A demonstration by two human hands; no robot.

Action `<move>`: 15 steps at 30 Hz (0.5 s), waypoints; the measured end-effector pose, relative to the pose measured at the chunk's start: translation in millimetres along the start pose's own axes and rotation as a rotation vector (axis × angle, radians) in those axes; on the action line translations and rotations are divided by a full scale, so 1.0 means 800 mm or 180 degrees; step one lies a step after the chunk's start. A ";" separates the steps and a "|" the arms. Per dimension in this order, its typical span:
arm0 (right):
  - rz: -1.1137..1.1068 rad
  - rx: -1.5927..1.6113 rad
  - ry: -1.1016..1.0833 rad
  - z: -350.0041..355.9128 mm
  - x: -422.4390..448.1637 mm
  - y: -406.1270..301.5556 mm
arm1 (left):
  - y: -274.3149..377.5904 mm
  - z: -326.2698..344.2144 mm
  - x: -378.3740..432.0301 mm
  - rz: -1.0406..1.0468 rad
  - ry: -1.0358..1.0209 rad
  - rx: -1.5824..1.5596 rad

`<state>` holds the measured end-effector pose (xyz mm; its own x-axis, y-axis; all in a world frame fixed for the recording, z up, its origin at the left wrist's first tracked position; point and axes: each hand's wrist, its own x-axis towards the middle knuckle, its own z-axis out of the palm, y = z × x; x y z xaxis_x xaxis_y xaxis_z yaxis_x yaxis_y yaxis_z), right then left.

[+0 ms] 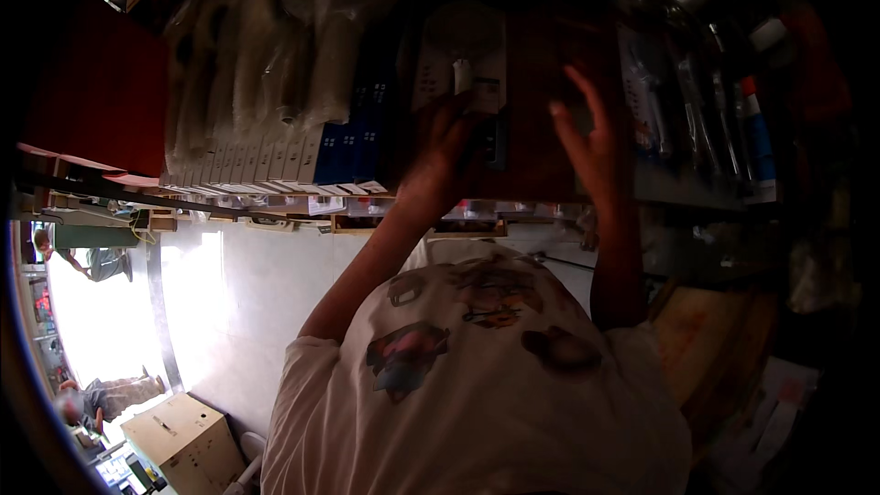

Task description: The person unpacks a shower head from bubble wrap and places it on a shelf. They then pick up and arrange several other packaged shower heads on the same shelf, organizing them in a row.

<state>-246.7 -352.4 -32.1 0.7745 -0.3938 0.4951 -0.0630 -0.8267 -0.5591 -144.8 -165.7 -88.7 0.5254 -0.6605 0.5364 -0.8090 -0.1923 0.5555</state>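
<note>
In front of me, on a dark reddish shelf top (pixel 540 151), lies a carded pack (pixel 493 48). It holds a round-headed item with a pale handle (pixel 462 75) and bears printing. My left hand (pixel 447 134) is over the pack's lower part, its fingers in deep shadow around the handle's end. Whether they grip the pack or only touch it, I cannot tell. To the right, my right hand (pixel 592 141) is held above the bare reddish surface with thumb and forefinger spread, nothing visible between them. Its other fingers are lost in the dark.
Left of the pack stands a row of narrow blue boxes (pixel 350 144) and white boxes (pixel 254 161), with plastic-wrapped goods (pixel 295 62) above. More bagged packs (pixel 687 103) lie on the right. A red panel (pixel 96 89) is farther left. Two people appear near the bright opening, beside a wooden box (pixel 182 430).
</note>
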 end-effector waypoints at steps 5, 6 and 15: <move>0.0349 -0.1593 0.0557 -0.061 -0.011 0.161 | 0.001 0.001 0.001 0.0027 0.0050 0.0069; 0.0482 -0.1633 0.0500 -0.068 -0.016 0.163 | 0.001 0.000 0.001 0.0013 0.0053 0.0070; 0.1007 -0.1423 0.0487 -0.072 -0.032 0.184 | 0.002 -0.003 -0.001 0.0013 0.0038 0.0236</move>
<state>-311.6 -487.4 -88.9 0.5766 -0.6762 0.4586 -0.5632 -0.7356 -0.3765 -145.3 -163.8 -86.7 0.5248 -0.6527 0.5463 -0.8281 -0.2432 0.5050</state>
